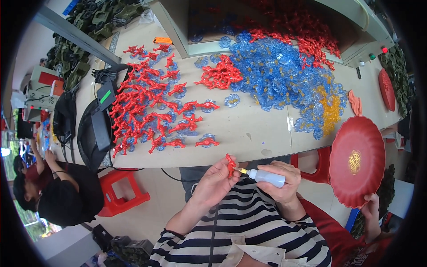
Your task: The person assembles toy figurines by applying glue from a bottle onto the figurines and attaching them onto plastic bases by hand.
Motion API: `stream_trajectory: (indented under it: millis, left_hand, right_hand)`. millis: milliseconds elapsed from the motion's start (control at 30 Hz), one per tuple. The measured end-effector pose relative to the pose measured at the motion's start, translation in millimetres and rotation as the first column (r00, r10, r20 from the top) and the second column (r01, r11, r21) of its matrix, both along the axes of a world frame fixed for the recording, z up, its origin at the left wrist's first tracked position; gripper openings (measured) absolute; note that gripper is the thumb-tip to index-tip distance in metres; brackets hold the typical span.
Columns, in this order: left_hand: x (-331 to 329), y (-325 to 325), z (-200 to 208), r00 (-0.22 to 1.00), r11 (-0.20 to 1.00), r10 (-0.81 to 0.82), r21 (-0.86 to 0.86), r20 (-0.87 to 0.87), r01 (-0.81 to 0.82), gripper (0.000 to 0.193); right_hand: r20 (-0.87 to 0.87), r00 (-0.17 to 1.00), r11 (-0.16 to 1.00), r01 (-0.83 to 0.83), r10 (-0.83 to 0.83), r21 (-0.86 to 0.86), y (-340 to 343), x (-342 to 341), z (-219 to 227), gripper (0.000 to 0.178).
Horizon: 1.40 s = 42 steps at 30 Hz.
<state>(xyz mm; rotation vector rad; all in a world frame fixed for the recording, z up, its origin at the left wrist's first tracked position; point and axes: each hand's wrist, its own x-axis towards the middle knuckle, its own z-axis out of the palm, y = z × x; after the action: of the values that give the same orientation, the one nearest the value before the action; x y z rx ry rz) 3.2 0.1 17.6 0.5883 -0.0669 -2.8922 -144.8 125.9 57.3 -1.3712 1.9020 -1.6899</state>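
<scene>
My left hand [212, 186] pinches a small red plastic figure [231, 165] upright, just off the table's near edge. In my right hand [285, 181] is a translucent squeeze bottle [269, 178], lying sideways in the fingers. Its thin tip points left and meets, or nearly meets, the red figure; contact is too small to tell. On the table [249, 138] ahead, rows of red figures [151, 120] rest on clear blue bases. A lone clear blue base [232, 100] lies beside a heap of loose red figures [220, 73].
A large heap of blue translucent pieces [275, 75] spreads at the right, with yellow pieces [331, 107] at its edge. More red pieces [316, 42] lie in the booth. At right, another person's hand [370, 207] holds a red scalloped tray [358, 164]. A black adapter [101, 129] sits left.
</scene>
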Motion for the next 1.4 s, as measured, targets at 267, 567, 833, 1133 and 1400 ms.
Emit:
stream_trajectory:
  millis: [267, 567, 833, 1133, 1400]
  left_hand:
    - [0.0, -1.8, -1.7, 0.998, 0.996, 0.030, -0.081, 0.057, -0.025, 0.023]
    - [8.5, -2.8, -3.7, 0.998, 0.982, 0.067, -0.179, 0.021, -0.062, 0.018]
    - [14.8, -3.1, -6.2, 0.994, 0.979, 0.098, -0.185, 0.042, -0.089, 0.017]
    - [6.1, -5.1, -7.8, 0.999, 0.990, 0.042, -0.138, -0.005, -0.042, 0.020]
    - [7.8, -1.9, -3.5, 0.999, 0.972, -0.030, -0.234, 0.025, 0.035, 0.017]
  right_hand:
    - [0.046, 0.999, 0.999, -0.014, 0.013, 0.032, -2.6, -3.5, 3.2, 0.032]
    - [0.305, 0.947, 0.991, 0.066, -0.099, 0.115, -39.1, -9.9, -23.9, 0.029]
    - [0.169, 0.985, 0.981, 0.011, -0.045, 0.195, -78.9, -6.8, -44.3, 0.033]
    - [-0.203, 0.910, 0.892, 0.400, -0.360, 0.212, -33.2, -61.6, -36.5, 0.022]
    - [-0.343, 0.812, 0.824, 0.545, -0.473, 0.155, -64.3, -73.0, -31.4, 0.015]
